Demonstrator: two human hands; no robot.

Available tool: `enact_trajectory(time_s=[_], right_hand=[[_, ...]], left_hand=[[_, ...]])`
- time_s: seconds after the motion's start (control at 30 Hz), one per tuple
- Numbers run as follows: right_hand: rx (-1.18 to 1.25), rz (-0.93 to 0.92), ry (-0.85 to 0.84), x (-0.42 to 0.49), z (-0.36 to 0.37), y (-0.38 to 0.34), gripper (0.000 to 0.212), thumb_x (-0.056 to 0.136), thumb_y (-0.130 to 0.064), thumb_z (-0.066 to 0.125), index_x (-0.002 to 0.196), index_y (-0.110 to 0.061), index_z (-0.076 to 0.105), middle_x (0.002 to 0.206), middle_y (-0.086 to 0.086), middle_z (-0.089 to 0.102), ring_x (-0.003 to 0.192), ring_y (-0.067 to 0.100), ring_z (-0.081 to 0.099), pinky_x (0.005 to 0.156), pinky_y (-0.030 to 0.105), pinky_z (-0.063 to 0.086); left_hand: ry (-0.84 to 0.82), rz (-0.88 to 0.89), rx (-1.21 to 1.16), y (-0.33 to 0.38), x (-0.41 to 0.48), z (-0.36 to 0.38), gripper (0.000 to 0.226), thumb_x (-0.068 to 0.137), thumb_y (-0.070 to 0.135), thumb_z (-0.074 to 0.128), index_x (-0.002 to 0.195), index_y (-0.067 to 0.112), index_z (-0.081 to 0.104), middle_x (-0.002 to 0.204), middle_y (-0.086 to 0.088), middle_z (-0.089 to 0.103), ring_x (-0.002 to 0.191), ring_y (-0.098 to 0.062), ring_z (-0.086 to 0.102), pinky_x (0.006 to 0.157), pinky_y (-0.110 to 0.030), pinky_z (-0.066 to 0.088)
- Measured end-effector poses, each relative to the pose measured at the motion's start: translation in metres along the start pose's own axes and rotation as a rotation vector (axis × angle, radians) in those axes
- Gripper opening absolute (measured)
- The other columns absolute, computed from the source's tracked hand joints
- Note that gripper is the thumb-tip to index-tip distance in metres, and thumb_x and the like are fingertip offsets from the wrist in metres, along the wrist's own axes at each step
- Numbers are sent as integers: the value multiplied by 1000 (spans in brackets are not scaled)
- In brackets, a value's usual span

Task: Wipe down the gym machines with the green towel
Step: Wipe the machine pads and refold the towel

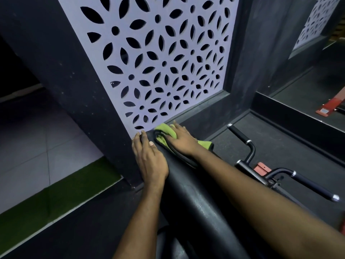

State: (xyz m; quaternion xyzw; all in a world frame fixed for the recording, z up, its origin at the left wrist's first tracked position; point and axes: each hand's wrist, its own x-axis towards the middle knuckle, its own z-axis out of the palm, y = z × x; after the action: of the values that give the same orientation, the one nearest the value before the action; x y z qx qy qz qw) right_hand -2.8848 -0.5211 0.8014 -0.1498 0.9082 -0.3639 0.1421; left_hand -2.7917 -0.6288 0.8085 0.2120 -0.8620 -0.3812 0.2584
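Right now, your right fingers lie straight and slightly spread, pressing flat on the crumpled green cloth towel, with the right hand covering most of it. The towel sits at the far end of the long black padded vinyl cushion of the gym machine. One corner shows past your wrist on the right and a bunched fold sticks out beyond your fingertips.

Your left fingers are held together and fairly straight against the cushion's far left edge. The thumb rests on the top face, and the left hand lies along that side. Both bare forearms run along the cushion towards you.

To the right of the cushion, a bent metal handlebar with a black grip rises from the frame, and a second black-gripped bar points right. Just beyond the towel stands a pale lilac panel cut with leaf-shaped holes, set in a dark wall. A strip of green turf runs across the floor on the left.
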Motion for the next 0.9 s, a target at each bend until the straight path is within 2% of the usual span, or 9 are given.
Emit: enact_trajectory(time_s=[0.07,0.17,0.3,0.4,0.5,0.7,0.9], right_hand=[[-1,-45,10,-23,4,23,92,74,-87,25,157,-45,28,170,-13,8,158,21,9,121,63,15],[-23,-52,-8,-35,8,35,83,74,-89,26,151,-60,21,170,-16,9,158,18,8,121,65,16],[6,97,30,10,8,24,97,68,-88,16,155,-46,29,170,-2,18,156,29,15,118,66,18],[20,216,40,40,1,28,83,82,-84,21,152,-42,36,167,3,22,151,38,24,116,68,19],[8,292,45,48,-3,29,67,98,-73,28,156,-40,31,169,1,17,151,38,20,114,73,13],[-2,156,10,18,4,45,60,102,-61,36,159,-43,24,171,-13,-2,158,21,-1,117,72,5],[14,278,5,57,-7,62,64,101,-69,28,159,-43,23,172,-3,4,156,34,7,114,73,8]], left_hand=[[-14,-11,-5,0,0,0,48,107,16,34,155,12,35,164,-2,23,152,-18,12,124,-35,17],[-25,-12,6,1,0,1,49,108,19,33,156,14,32,166,-2,19,154,-18,8,125,-41,19],[-20,-3,17,-2,0,1,49,107,16,34,156,12,34,165,-4,21,154,-21,10,124,-42,19],[-14,7,23,-1,0,1,49,106,13,36,155,12,35,164,-4,22,153,-21,12,124,-35,16],[-11,4,27,0,0,0,50,106,12,36,156,13,33,165,-3,21,153,-19,11,119,-26,10],[-18,-14,60,4,1,0,50,107,14,36,157,14,31,165,-2,19,153,-18,9,116,-22,6],[-39,-36,103,8,0,-2,51,108,18,33,158,15,28,166,-2,18,153,-18,8,115,-21,3]])
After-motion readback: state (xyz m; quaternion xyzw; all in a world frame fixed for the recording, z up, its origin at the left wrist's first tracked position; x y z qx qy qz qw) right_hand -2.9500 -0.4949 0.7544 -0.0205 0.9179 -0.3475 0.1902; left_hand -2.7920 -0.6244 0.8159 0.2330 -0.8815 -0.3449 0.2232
